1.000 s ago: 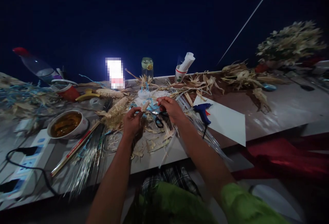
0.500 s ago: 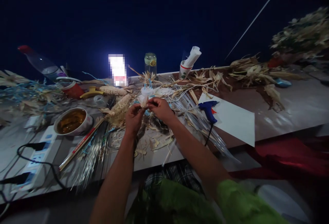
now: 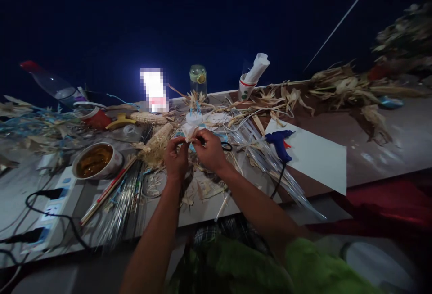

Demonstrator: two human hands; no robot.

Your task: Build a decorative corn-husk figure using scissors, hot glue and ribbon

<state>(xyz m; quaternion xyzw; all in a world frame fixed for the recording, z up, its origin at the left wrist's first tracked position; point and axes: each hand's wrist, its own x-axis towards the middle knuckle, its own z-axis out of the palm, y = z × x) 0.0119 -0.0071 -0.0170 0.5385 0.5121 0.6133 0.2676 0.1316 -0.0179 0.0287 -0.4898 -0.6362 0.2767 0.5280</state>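
In the head view, a small pale piece of corn husk is pinched between my two hands above the middle of the table. My left hand grips its lower left side with thumb and fingers. From the right, my right hand closes on the husk's edge, its fingertips almost meeting the left ones. Just behind the husk is a small white cup-like container. Husk scraps are strewn under my wrists. The fingers partly hide the husk's lower end.
A blue glue gun lies on a white board, beside long clear sticks. On the left are a bowl of brown liquid, wires, corn cobs and a power strip. A glass jar stands behind.
Both hands keep hold of the husk. My right hand has bent slightly downward and its fingers have shifted on the husk's edge. The view has turned a little.
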